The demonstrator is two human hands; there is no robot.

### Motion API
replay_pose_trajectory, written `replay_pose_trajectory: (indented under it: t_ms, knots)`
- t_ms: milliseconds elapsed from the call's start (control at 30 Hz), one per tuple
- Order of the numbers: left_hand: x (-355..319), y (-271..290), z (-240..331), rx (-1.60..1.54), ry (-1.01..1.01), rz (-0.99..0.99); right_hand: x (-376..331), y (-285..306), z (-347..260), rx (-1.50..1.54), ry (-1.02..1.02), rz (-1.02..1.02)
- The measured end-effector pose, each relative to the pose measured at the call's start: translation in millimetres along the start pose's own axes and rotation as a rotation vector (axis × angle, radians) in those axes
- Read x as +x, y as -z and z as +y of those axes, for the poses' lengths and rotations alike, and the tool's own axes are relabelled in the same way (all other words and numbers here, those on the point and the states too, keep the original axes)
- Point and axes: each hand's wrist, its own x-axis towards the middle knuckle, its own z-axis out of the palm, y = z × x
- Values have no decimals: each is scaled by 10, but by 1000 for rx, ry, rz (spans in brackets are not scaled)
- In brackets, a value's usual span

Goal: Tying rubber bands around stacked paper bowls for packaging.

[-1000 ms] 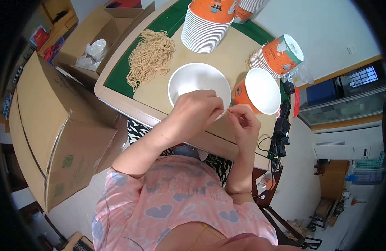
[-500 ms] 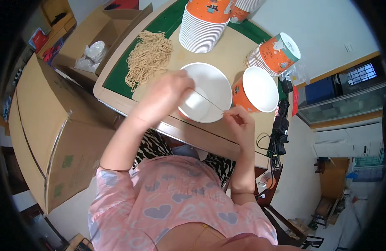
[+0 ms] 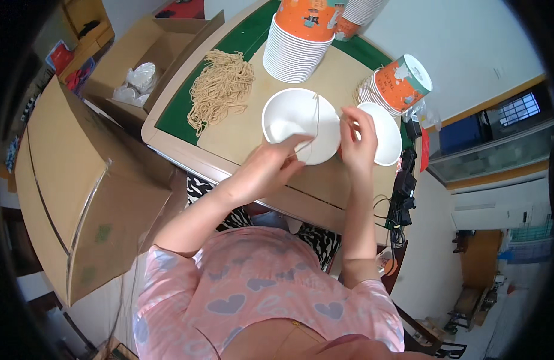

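Observation:
A white-lined paper bucket (image 3: 283,111) stands open on the table in front of me. My left hand (image 3: 266,171) is at its near rim, fingers closed on a thin tan string (image 3: 317,114). From those fingers the string runs up across the bucket's mouth to the far rim. Beside the right rim is my right hand (image 3: 362,139), its fingers bent and apart with no string visible in them; whether they touch the rim I cannot tell. Behind that hand, partly covered, sits a second paper bucket (image 3: 386,135). A loose heap of tan strings (image 3: 223,84) lies at the left.
A tall stack of orange-and-white buckets (image 3: 298,51) rises at the back, with another stack (image 3: 358,15) behind. A bucket stack lying tilted (image 3: 403,84) is at the right. Black adapters and cables (image 3: 403,186) line the right edge. Cardboard boxes (image 3: 103,204) stand left of the table.
The string was stretched between both hands over the bucket; now it hangs from the far rim to my left hand. My left hand came nearer; my right hand moved farther away and let go.

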Motion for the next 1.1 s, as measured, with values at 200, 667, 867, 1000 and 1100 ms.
replay_pose_trajectory:
  t_ms: [200,667,867,1000,1100]
  knots:
    - [16,-32,-70,-787,226,-20,-749,100,-496,429,-332,-161]
    - [-68,-93,-268,450,-275,247,-1293,2,-181,684,-689,-157]
    - [63,-241,-346,428,-255,250,-1028,152,-319,862,-554,500]
    - [216,-251,-338,461,-181,210,-891,226,-321,972,-419,439]
    - [311,-245,-294,415,-97,195,-845,149,-315,1164,-409,166]
